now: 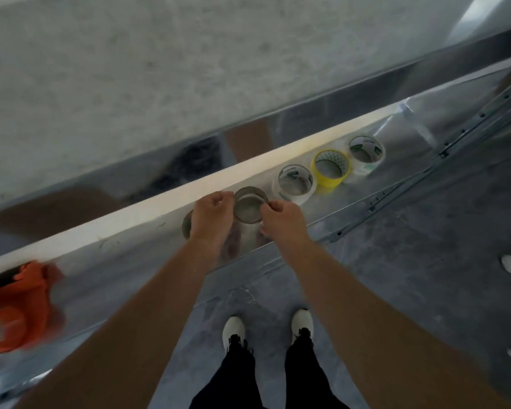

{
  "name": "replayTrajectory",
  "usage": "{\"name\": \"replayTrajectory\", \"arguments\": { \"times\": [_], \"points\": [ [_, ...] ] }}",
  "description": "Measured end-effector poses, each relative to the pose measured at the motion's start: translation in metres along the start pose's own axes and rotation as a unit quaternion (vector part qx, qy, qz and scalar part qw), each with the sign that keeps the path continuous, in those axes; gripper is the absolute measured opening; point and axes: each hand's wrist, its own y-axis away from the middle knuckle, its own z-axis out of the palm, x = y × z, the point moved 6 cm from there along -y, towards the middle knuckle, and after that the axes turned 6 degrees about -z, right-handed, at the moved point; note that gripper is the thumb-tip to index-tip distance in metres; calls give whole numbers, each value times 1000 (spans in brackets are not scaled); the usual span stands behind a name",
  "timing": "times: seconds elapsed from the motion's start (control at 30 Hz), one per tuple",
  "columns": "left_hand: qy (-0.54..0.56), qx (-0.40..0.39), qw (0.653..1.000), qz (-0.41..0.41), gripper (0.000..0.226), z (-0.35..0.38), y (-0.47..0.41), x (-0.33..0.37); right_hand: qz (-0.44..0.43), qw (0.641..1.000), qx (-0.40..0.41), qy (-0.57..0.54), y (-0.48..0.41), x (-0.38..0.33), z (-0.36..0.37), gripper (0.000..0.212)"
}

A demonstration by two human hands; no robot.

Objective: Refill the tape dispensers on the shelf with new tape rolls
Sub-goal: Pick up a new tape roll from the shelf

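Greyish tape roll [250, 205] — left hand [211, 215], right hand [281, 217] fingers pinch its rim; thin pinch could drop it.

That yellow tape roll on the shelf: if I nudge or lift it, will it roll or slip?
The yellow tape roll lies flat on the shiny metal shelf, so it should slide rather than roll. A hollow ring, it is probably light and stiff enough to pinch by its wall.

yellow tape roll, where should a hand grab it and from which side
Probably take the yellow tape roll from above at its near rim, thumb in the core, fingers on the outer wall. It lies flat, hole up, clear rolls crowding both sides.
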Motion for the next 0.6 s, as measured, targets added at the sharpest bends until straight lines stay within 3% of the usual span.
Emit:
{"name": "replayTrajectory", "arguments": {
  "times": [0.33,0.43,0.6],
  "points": [
    [-3,49,999,-2,34,12,5,2,-3,998,-66,4,-12,6,-4,30],
    [-29,91,995,13,27,11,8,9,-33,997,-68,29,-15,2,-14,32],
    [20,91,996,12,22,17,4,31,-70,995,-43,52,-23,-33,-51,16]
  ]
}}
